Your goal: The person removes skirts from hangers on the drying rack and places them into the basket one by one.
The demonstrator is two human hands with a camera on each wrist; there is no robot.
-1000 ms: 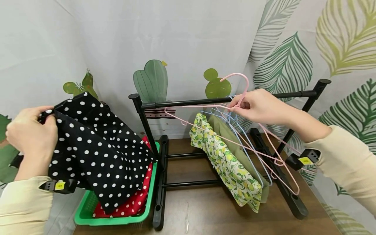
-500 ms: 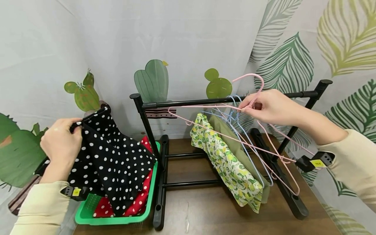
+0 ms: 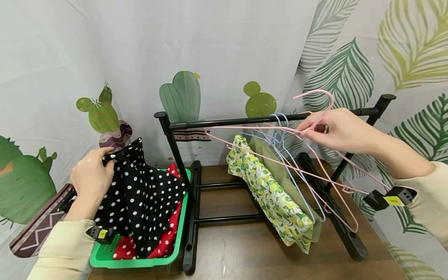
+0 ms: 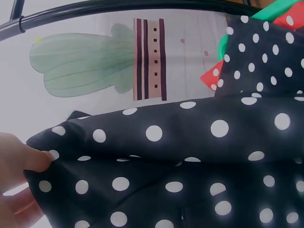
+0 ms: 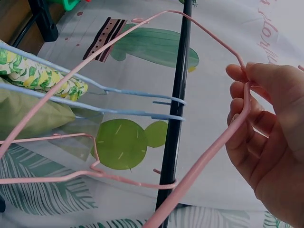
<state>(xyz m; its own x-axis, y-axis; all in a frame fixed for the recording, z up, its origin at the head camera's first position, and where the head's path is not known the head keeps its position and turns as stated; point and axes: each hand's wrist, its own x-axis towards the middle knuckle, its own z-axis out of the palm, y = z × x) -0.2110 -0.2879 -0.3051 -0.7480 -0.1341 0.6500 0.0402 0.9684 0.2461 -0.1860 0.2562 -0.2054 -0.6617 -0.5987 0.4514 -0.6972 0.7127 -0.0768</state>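
My left hand pinches the top edge of a black cloth with white dots, between thumb and fingers. The cloth hangs in folds over a green basket, its lower corner above a red dotted cloth lying inside. In the left wrist view, the thumb presses on the cloth's folded edge. Over on the right, my right hand pinches a pink hanger just under its hook. This hanger has nothing on it and is held in front of the rack's top bar, hook upward.
A black rack stands on a brown table, right of the basket. From its bar hang a lemon-print cloth and an olive cloth on blue hangers. A bare pink hanger hangs farther right. Printed curtains stand behind.
My left hand has moved right and down with the black cloth, bringing it lower over the basket. My right hand has carried the pink hanger farther right along the bar.
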